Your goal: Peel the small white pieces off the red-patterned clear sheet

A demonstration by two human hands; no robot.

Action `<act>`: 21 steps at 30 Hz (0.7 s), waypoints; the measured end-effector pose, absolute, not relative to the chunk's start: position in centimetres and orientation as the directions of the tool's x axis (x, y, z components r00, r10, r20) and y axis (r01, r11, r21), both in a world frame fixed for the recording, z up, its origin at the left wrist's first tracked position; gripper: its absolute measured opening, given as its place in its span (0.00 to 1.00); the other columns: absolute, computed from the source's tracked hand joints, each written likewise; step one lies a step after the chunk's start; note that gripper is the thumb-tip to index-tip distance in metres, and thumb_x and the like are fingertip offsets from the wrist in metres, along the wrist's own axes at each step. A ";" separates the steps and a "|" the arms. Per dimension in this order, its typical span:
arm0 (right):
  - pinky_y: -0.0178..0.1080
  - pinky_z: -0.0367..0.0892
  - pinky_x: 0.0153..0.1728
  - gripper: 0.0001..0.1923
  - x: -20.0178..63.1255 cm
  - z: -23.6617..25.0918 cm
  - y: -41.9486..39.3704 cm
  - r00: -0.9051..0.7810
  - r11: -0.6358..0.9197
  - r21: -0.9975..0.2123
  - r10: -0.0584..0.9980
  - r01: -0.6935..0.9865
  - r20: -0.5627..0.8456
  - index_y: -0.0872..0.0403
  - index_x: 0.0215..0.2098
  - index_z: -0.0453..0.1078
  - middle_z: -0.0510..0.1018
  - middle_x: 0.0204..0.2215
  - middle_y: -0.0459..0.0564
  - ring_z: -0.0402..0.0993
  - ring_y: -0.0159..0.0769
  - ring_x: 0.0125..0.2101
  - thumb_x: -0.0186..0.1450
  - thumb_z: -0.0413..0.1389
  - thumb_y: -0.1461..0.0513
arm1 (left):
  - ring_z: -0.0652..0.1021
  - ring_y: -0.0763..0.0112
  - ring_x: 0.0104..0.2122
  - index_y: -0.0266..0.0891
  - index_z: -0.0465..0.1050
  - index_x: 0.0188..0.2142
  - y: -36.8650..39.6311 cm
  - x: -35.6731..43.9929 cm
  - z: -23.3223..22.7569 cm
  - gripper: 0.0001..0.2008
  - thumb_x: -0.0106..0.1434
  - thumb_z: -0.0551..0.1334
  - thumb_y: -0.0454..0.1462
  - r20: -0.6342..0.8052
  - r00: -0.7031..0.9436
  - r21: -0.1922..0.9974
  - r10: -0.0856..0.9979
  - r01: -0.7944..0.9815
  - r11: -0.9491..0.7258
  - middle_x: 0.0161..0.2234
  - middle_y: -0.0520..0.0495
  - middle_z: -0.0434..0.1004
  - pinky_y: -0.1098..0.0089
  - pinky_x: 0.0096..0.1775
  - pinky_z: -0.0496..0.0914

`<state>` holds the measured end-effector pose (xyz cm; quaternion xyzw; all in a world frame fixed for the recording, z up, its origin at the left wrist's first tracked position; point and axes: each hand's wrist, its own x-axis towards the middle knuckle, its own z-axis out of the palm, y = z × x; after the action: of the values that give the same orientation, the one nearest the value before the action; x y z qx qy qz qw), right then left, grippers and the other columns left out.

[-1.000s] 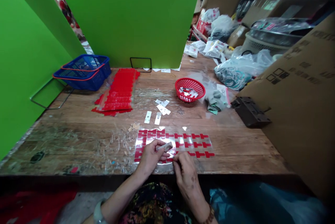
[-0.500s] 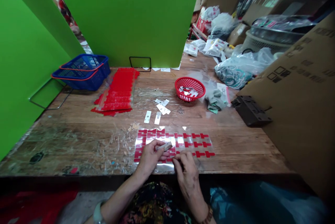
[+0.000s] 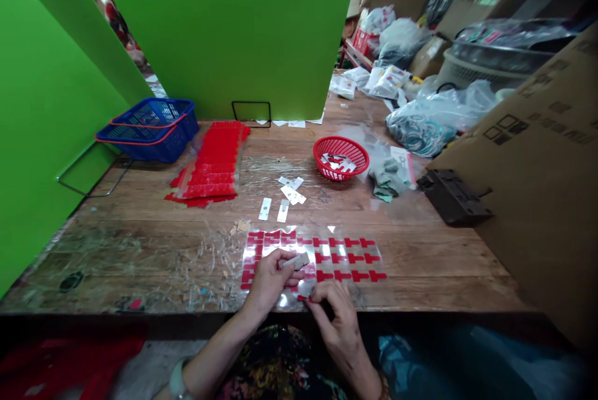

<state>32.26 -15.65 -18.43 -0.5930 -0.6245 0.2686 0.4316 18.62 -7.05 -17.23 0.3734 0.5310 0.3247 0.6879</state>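
Observation:
A clear sheet (image 3: 327,249) carrying rows of red T-shaped stickers lies at the near edge of the wooden table (image 3: 140,244). My left hand (image 3: 270,278) rests on the sheet and pinches a small flat grey-white piece (image 3: 296,260). My right hand (image 3: 335,313) is just right of it, its fingertips pinched on a red sticker (image 3: 303,297) at the sheet's near edge. Several more small white pieces (image 3: 284,197) lie loose on the table behind the sheet.
A red round basket (image 3: 341,158) holds more pieces. A stack of red sticker sheets (image 3: 212,163) and blue baskets (image 3: 149,129) sit at the left. Green panels (image 3: 224,32) stand behind. A cardboard box (image 3: 546,169), a black device (image 3: 452,197) and plastic bags (image 3: 430,119) crowd the right.
My right hand has drawn back toward me by a little, with a red sticker now at its fingertips. My left hand has kept its hold and place.

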 end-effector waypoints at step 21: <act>0.31 0.60 0.28 0.05 32.0 -15.0 -13.5 0.107 -0.013 -0.930 0.994 0.367 0.029 0.54 0.27 0.63 0.68 0.24 0.44 0.64 0.31 0.26 0.61 0.51 0.64 | 0.78 0.72 0.24 0.30 0.68 0.39 -7.7 15.5 -13.6 0.14 0.54 0.63 0.37 -0.566 0.487 0.772 0.665 0.031 0.635 0.27 0.42 0.79 0.73 0.30 0.71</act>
<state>32.03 -13.52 -14.96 -0.6093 -0.5583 0.3675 0.4267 15.54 -7.69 -13.57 0.3755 0.4632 0.2042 0.7763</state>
